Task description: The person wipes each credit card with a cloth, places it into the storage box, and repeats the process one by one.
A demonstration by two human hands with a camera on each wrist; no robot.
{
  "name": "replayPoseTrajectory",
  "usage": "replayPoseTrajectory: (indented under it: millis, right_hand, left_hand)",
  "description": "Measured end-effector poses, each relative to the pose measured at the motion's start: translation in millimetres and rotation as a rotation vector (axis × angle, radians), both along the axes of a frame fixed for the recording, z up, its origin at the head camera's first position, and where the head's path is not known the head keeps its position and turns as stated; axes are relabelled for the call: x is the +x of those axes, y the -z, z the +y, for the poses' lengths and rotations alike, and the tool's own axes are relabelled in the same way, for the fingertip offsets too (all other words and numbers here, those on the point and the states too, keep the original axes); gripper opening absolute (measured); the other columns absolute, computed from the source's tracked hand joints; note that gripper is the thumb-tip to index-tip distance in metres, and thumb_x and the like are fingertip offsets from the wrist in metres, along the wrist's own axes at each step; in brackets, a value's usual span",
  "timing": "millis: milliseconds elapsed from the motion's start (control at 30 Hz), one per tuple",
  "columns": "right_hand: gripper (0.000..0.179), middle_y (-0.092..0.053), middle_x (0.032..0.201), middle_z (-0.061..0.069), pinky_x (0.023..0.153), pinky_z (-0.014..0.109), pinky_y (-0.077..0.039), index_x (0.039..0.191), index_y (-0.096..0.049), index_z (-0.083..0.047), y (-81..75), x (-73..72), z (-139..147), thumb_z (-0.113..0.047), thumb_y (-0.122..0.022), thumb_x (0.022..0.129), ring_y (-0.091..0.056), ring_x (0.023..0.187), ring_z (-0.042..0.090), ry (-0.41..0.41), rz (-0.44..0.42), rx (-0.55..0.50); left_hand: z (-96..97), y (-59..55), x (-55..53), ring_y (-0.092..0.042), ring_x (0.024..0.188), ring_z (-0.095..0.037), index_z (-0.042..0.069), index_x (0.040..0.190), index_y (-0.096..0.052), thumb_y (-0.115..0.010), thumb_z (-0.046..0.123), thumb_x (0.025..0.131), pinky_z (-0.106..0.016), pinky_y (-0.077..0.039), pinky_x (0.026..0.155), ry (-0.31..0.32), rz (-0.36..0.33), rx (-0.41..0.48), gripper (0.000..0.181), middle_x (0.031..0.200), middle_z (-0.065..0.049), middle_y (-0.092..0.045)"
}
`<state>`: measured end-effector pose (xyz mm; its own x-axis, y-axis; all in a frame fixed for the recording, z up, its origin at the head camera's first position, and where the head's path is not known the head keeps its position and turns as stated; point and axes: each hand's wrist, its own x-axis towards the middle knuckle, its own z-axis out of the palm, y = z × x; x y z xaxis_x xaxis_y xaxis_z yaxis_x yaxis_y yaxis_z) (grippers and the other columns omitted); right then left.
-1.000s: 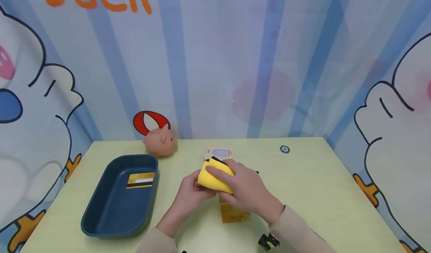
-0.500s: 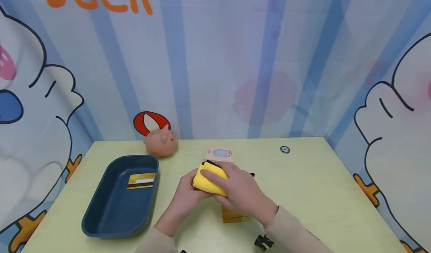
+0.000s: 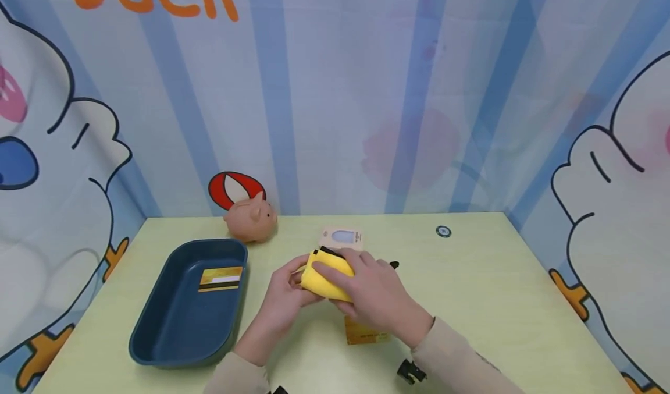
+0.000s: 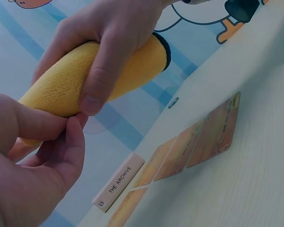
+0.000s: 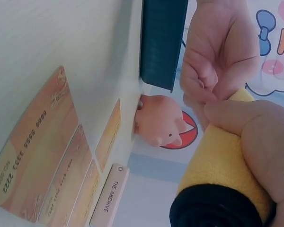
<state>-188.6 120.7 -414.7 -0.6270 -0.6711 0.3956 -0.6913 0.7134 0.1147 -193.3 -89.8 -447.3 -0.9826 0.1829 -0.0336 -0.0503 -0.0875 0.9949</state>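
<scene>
A rolled yellow cloth [image 3: 325, 280] with black edging is held above the table between both hands. My right hand [image 3: 377, 292] grips it from the right, thumb lying along its near side. In the left wrist view the cloth [image 4: 142, 68] forms a thick fuzzy roll. Down at its lower end, my left hand [image 4: 33, 165] pinches it between thumb and fingers. Its black-edged end [image 5: 213, 208] faces the right wrist camera. Gold bank cards [image 5: 33, 146] lie on the table below the hands, mostly hidden in the head view, where one card [image 3: 366, 331] shows.
To the left stands a dark blue tray [image 3: 183, 356] with a gold card [image 3: 220, 279] in it. Behind are a pink piggy bank [image 3: 251, 219] and a pale box [image 3: 342, 238] marked THE ARCHIVE. A small round disc [image 3: 443, 231] lies at the back right.
Both hands have shifted slightly left with the yellow cloth over the last second. The left wrist has drawn a little further left. Cards, tray and piggy bank stay in place.
</scene>
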Motion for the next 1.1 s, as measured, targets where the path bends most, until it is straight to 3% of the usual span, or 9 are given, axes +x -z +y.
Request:
replayPoseTrajectory:
  millis: [367, 700, 967, 1100]
  right_hand:
    - [0.073, -0.054, 0.143, 0.013, 0.064, 0.040, -0.057, 0.155, -0.050, -0.037, -1.1, -3.1, 10.0, -0.042, -0.083, 0.089, -0.064, 0.092, 0.026, 0.017, -0.056, -0.047]
    - [0.072, -0.059, 0.135, 0.015, 0.065, 0.041, -0.059, 0.155, -0.051, -0.036, 2.7, -5.4, 19.0, -0.035, -0.083, 0.090, -0.064, 0.093, 0.026, 0.016, -0.059, -0.107]
    - [0.071, -0.059, 0.134, 0.013, 0.069, 0.040, -0.060, 0.155, -0.051, -0.039, 0.7, -8.2, 26.6, -0.032, -0.080, 0.091, -0.062, 0.098, 0.023, 0.036, -0.060, -0.140]
    - [0.072, -0.059, 0.133, 0.014, 0.068, 0.039, -0.060, 0.154, -0.052, -0.037, 1.0, -10.3, 31.6, -0.029, -0.082, 0.089, -0.062, 0.096, 0.022, 0.039, -0.050, -0.167]
  left_hand:
    - [-12.7, -17.0, 3.0, -0.076, 0.090, -0.021, 0.005, 0.151, -0.053, -0.063, -0.013, 0.093, -0.030, -0.062, 0.083, 0.011, 0.017, 0.002, 0.062, 0.111, -0.018, -0.075]
    - [-22.0, -29.5, 6.1, -0.078, 0.090, -0.025, 0.008, 0.150, -0.056, -0.064, -0.015, 0.092, -0.029, -0.063, 0.082, -0.031, 0.003, -0.005, 0.063, 0.117, -0.023, -0.074]
    - [-29.2, -42.9, 7.3, -0.077, 0.092, -0.028, 0.012, 0.149, -0.058, -0.065, -0.016, 0.092, -0.034, -0.064, 0.083, -0.077, -0.004, -0.069, 0.064, 0.124, -0.023, -0.073]
    - [-33.1, -48.2, 7.0, -0.076, 0.096, -0.029, 0.012, 0.150, -0.057, -0.067, -0.013, 0.093, -0.037, -0.063, 0.086, -0.062, 0.000, -0.101, 0.063, 0.126, -0.021, -0.073]
